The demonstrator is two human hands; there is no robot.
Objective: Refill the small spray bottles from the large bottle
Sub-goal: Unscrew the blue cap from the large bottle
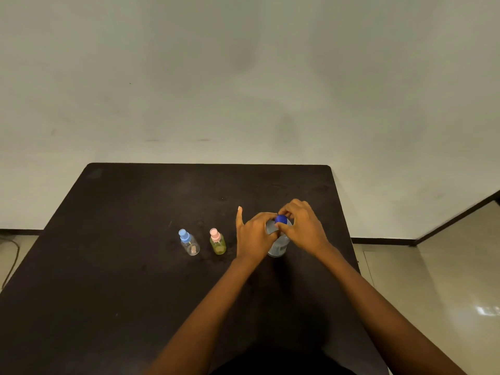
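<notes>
Pale wall, dark bench [121, 239]. Large bottle [278, 243] upright, right of centre. Left hand [254, 234] grips its shoulder, index finger stuck out, likely to steady it. Right hand [303, 226] pinches the blue cap [280, 219], probably unscrewing. Two small spray bottles [189, 243] [217, 242] stand just left, capped. Open room beyond; right edge near.

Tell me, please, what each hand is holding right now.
Left hand: grips the large bottle.
Right hand: pinches its blue cap.
</notes>
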